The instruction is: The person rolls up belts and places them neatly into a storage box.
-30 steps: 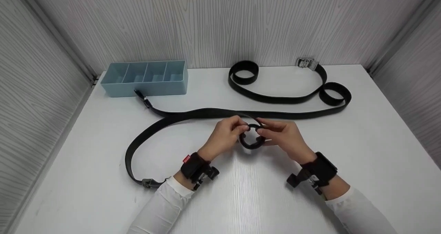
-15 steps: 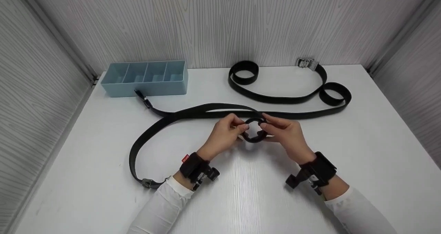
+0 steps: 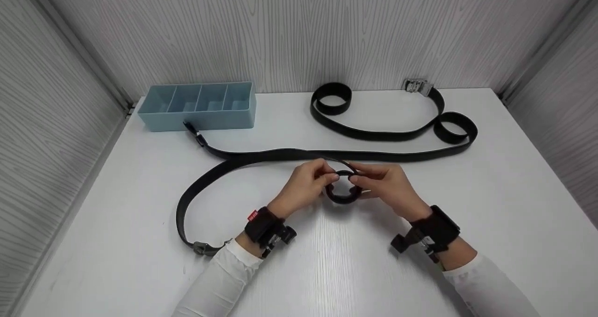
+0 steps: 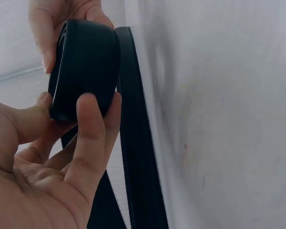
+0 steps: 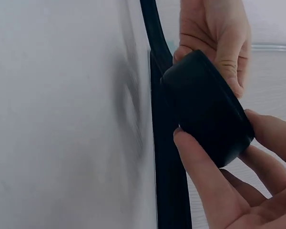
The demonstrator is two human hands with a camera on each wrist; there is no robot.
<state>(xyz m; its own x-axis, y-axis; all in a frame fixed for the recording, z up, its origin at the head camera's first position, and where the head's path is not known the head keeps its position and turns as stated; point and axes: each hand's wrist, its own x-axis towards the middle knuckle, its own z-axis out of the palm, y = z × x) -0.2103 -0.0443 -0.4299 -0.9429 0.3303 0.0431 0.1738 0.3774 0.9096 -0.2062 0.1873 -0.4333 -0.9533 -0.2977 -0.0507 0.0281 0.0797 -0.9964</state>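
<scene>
Between both hands a black belt [image 3: 205,179] is rolled at one end into a ring-shaped coil [image 3: 343,199]. My left hand [image 3: 306,181] pinches the coil's left side, thumb at the near edge and fingers behind. My right hand [image 3: 385,186] pinches its right side the same way. In the left wrist view the coil [image 4: 88,67] shows its smooth outer face, held up off the table. From the coil the belt runs left and curves round to a buckle [image 3: 200,248] beside the left sleeve. The right wrist view shows the coil [image 5: 205,107] between fingertips and thumb.
A second black belt [image 3: 392,156] lies across the table behind the hands, with loose curls and a silver buckle [image 3: 417,86] at the back right. A blue four-slot tray [image 3: 201,120] stands at the back left. A dark strap tip [image 3: 194,132] lies by its front.
The coil and both hands rise slightly away from me, then come back nearer. The belt's left curve has shifted a little to the right. Both hands keep their pinch.
</scene>
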